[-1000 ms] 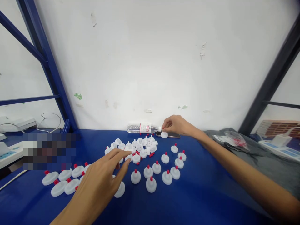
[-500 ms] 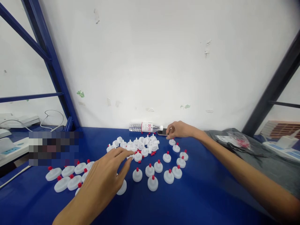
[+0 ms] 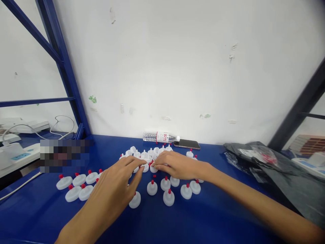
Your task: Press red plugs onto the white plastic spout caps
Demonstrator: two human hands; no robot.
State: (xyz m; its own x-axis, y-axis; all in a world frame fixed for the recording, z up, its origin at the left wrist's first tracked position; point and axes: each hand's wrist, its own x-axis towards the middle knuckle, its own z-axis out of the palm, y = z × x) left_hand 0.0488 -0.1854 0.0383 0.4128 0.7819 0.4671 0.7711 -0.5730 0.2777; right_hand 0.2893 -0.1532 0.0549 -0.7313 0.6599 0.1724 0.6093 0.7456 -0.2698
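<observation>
Grip of the right hand [image 3: 176,165] could not be told, left hand [image 3: 115,183] stood loosely parted; picking white pieces [image 3: 144,156] seemed the step, calling next for careful pinching.

- Right in front of me stands a plain white wall [image 3: 162,67], its paint scuffed and chipped in several spots.
- A small green patch [image 3: 92,99] clings to it low on the left; pale tape-like scraps [image 3: 166,118] run along lower down.
- On the left rises a blue metal upright [image 3: 66,74], leaning in this view, with a diagonal brace [image 3: 33,32] and a level crossbar [image 3: 38,101].
- Over on the right there's a darker post [image 3: 302,108] with a thin bar [image 3: 313,116] beyond it.
- The blue worktop [image 3: 203,217] reaches back to the wall, faintly glossy.
- Light falls soft and even, dimming toward the upper right corner.
</observation>
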